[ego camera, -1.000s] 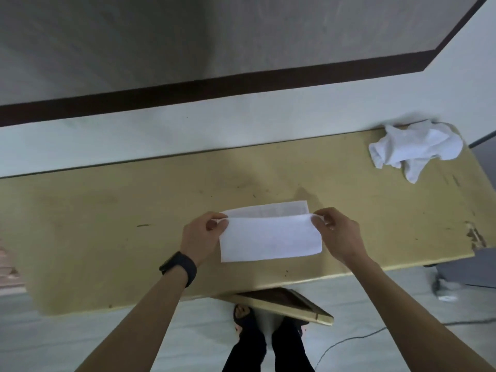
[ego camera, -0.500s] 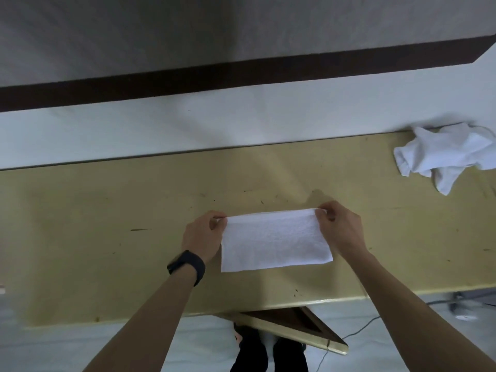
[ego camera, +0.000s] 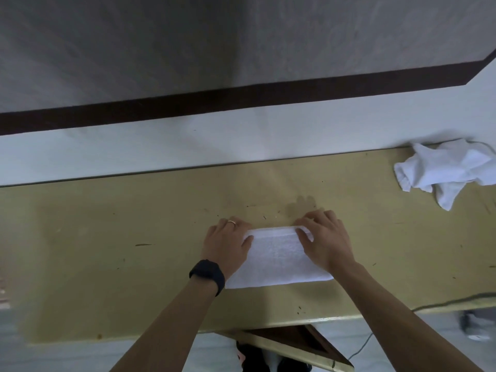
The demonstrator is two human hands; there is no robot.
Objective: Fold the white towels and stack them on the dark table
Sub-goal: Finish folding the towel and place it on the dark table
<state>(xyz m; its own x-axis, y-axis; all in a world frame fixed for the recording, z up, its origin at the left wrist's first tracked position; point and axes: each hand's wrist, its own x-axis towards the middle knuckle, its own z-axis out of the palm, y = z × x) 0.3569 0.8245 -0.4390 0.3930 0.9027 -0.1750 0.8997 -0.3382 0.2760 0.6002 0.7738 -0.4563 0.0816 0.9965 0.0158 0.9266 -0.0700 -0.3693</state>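
A folded white towel (ego camera: 276,260) lies flat on the yellow table (ego camera: 120,237), near its front edge. My left hand (ego camera: 228,244) rests on the towel's left end, fingers stretched out flat and thumb on the cloth. My right hand (ego camera: 328,242) presses on the right end with its thumb on the towel and its fingers over the far edge. A crumpled white towel (ego camera: 445,170) lies at the table's far right, against the wall.
A white wall with a dark stripe (ego camera: 241,100) runs along the table's far edge. Below the front edge a wooden frame (ego camera: 292,342) sticks out above my feet. A cable (ego camera: 361,349) lies on the floor to the right.
Both hands brought the pinched front edge of the towel over to the far edge. They then went from pinching the corners to pressing flat on the folded towel.
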